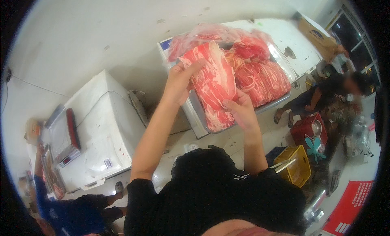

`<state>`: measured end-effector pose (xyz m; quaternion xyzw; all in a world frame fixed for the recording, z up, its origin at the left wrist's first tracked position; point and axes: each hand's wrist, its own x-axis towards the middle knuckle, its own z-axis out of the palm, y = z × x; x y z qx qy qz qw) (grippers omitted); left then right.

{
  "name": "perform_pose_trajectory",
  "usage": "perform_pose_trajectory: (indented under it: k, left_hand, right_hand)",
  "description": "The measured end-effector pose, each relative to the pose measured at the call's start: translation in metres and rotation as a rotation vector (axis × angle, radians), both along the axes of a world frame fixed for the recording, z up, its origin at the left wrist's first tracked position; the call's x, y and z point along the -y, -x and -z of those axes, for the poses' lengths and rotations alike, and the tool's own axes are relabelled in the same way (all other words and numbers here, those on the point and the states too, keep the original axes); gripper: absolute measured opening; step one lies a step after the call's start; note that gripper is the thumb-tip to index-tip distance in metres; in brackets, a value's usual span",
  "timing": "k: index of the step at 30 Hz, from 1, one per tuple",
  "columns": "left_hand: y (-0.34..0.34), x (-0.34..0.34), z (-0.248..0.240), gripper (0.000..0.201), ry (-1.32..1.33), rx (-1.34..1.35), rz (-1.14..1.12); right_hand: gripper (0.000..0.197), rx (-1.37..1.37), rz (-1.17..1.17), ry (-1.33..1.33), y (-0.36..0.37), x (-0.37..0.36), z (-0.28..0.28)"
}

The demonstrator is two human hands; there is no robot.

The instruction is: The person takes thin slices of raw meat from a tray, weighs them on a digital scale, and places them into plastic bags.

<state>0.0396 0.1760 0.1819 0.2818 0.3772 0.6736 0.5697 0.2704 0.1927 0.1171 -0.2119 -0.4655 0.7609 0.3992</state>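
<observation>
Between my two hands I hold up a wide, thin sheet of sliced raw meat [211, 75], red with white streaks of fat. My left hand [180, 81] grips its upper left edge, thumb on top. On its lower right edge my right hand [242, 110] pinches it, the thumb pressed on the front. Beneath and behind it stands a metal tray [277, 102] heaped with more sliced meat [264, 83]. A clear plastic bag [219, 31] of meat lies along the tray's far side.
The tray rests on a white chest freezer [298, 49] against the wall; a cardboard box [315, 36] stands at its far right. To the left, another white freezer [101, 134] carries a scale [67, 136]. A yellow crate [300, 167] sits right. Other people are at both sides.
</observation>
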Motion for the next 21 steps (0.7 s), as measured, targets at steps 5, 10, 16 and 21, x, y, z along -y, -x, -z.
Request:
perform_pose_trajectory:
  k: [5,10,16,21]
  left_hand:
    - [-0.002,0.005,-0.029,0.02,-0.012,-0.169,-0.044]
    - [-0.004,0.023,-0.071,0.022,-0.087,-0.266,-0.095]
    - [-0.009,0.048,-0.07,0.017,-0.116,-0.089,-0.076]
    - [-0.025,0.057,-0.023,0.011,-0.043,-0.069,-0.183]
  right_hand:
    - [0.048,-0.313,-0.055,0.268,0.015,0.004,0.013]
    - [0.066,-0.621,-0.219,0.68,0.048,0.03,0.005]
    - [0.069,-0.832,-0.282,0.751,0.081,0.056,-0.03]
    - [0.066,-1.094,-0.367,0.686,0.07,0.048,-0.012]
